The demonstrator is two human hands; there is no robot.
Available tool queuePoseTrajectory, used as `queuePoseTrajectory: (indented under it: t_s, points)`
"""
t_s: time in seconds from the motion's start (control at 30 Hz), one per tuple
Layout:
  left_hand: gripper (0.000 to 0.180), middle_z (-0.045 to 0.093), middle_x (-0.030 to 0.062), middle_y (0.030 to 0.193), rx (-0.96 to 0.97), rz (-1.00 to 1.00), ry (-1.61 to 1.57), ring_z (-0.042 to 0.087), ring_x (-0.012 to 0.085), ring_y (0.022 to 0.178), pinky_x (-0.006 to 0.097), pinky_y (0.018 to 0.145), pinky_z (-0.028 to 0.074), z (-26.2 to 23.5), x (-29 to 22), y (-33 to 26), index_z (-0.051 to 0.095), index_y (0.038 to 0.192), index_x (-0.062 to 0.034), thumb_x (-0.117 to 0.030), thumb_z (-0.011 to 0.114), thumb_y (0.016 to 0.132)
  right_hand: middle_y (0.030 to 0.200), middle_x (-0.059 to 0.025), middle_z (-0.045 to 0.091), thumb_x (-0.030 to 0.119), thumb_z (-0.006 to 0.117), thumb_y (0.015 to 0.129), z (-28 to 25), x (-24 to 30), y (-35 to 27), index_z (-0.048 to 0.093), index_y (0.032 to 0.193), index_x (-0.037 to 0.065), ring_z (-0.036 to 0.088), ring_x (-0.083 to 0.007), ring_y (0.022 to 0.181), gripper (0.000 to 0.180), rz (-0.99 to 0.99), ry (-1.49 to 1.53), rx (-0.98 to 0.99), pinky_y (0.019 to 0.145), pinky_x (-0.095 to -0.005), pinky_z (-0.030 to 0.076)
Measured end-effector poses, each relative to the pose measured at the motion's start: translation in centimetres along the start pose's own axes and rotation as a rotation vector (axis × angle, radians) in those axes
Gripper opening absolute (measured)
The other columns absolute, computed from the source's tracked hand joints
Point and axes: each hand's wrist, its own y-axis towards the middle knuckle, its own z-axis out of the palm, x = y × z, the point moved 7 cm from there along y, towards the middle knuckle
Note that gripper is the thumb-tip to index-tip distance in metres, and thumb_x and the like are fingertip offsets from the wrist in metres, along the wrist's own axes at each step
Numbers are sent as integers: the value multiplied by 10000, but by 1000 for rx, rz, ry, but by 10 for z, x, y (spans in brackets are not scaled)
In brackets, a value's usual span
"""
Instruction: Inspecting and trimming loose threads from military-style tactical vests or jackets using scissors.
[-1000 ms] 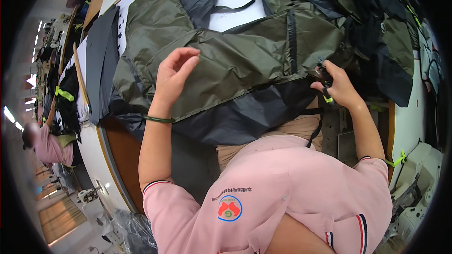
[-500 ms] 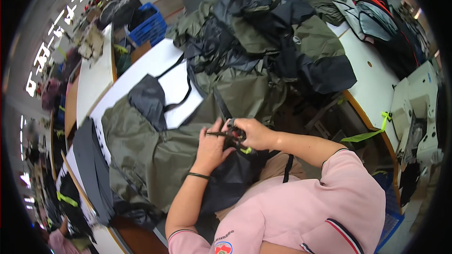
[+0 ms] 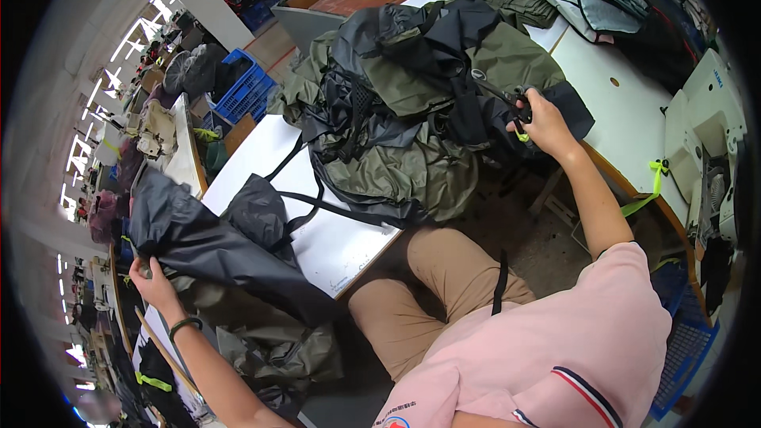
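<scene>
My left hand (image 3: 155, 288) pinches the edge of a dark grey and olive fabric piece (image 3: 230, 242) at the left, its fingers closed on the cloth. The piece drapes over the table's front edge, olive side partly hanging below. At the far right my right hand (image 3: 543, 125) is closed round dark-handled scissors (image 3: 519, 103) with a bit of yellow-green on them. Their blades point up and left, over a large heap of olive and dark grey fabric (image 3: 420, 71). Black straps (image 3: 341, 208) run from the heap across the white table.
The white table (image 3: 321, 250) lies before my knees. A sewing machine (image 3: 701, 143) stands at the right, with a yellow-green strip (image 3: 656, 182) near it. Blue crates (image 3: 242, 87) sit at the far left. Grey and red bags (image 3: 606, 0) are piled at the back right.
My hands, together over the cloth before, are now wide apart. The left has drawn the fabric piece left, turning its dark grey side up; the right has carried the scissors up and right.
</scene>
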Motion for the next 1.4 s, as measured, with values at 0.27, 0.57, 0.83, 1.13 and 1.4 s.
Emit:
queuePoseTrajectory:
  t_s: [0.27,0.57,0.83,1.13,1.4]
  points:
    - [894,162,234,1566,899,-425,964,172,389,1447,706,1067,189,102,99,-159,387,1455,-232,-590,728,710,818,-193,638,82,731,749,20,-7,-3,528,874,21,604,-415,878,246,-34,31,-6,715,-463,482]
    - [791,342,239,1459,613,277,252,345,411,1346,497,1093,293,186,-91,-189,417,1385,-72,-284,800,727,763,17,557,184,743,752,-116,228,34,595,904,31,500,-64,715,262,-558,489,188,657,-225,405]
    - [666,414,145,1440,989,-613,-1124,419,272,1323,391,1106,346,262,-211,-283,322,1469,-59,-162,648,897,533,-39,535,74,646,816,-169,423,16,620,783,-28,465,-113,407,110,-889,1002,442,406,-304,336]
    - [514,469,137,1386,971,-797,-884,460,240,1276,379,1072,380,121,-54,-327,408,1408,-37,-224,566,955,715,-66,588,159,728,769,-89,375,45,594,793,-1,539,-155,650,210,-954,133,213,583,-309,415]
    - [343,574,100,1236,992,-1019,-536,549,182,1121,337,958,447,120,11,-371,543,1262,-25,-250,493,1007,767,-195,615,257,807,699,112,157,-20,594,832,-8,625,-379,748,366,-510,-80,496,656,-428,477]
